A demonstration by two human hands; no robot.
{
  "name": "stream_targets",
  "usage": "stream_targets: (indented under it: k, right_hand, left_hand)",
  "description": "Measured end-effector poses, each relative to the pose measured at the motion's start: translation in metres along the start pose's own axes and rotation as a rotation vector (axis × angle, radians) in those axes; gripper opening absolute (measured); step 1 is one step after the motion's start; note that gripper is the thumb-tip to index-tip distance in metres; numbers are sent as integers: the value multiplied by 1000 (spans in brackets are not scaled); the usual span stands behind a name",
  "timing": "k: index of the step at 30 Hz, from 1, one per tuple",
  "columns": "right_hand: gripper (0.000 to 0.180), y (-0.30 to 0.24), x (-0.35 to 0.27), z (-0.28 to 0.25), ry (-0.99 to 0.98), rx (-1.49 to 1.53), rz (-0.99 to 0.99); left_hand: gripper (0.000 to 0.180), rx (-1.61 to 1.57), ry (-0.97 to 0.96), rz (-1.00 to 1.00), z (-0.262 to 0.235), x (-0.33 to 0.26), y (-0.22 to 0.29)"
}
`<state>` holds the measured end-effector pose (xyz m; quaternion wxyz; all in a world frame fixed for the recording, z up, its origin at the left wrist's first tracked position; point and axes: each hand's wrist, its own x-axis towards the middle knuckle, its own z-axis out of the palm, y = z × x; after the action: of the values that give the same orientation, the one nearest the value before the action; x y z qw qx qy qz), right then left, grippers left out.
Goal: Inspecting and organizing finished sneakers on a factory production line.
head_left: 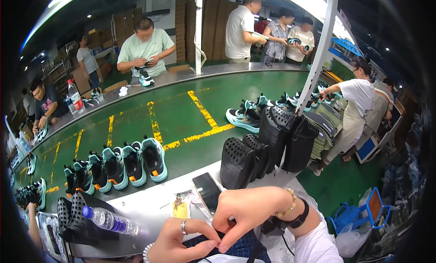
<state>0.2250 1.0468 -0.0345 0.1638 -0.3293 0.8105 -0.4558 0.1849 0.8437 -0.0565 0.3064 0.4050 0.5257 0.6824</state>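
My left hand (185,239), with a ring on one finger, and my right hand (247,212), with a beaded bracelet and a dark band at its wrist, meet at the lower middle. Thumb and fingers of both are pinched together, tip to tip. A little something dark shows between them, too small and hidden to name. Just beyond them on the metal table edge (131,208) lie a dark-screened phone (206,190) and a bunch of keys (179,201) by a yellow tag (180,211). Below the hands is dark checked cloth (243,247).
A row of black-and-teal sneakers (154,158) stands on the green belt (177,113); more sneakers (245,115) are at right. Black perforated forms (236,163) stand near a white post (318,54). A water bottle (111,221) lies at left. Several people work around the belt.
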Motion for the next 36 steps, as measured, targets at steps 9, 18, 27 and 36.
stream_targets:
  k: [9,18,27,36]
  right_hand:
    - [47,5,12,0,-493,220,110]
    - [42,25,10,19,-693,466,69]
    - [32,51,-41,43,-696,1023,323]
    - [22,6,-190,-63,269,290,111]
  left_hand:
    - [10,419,-306,139,5,7,17]
    - [16,643,-440,442,14,9,17]
    - [15,739,-683,531,37,60,20]
    - [14,1457,-331,635,-22,311,-19]
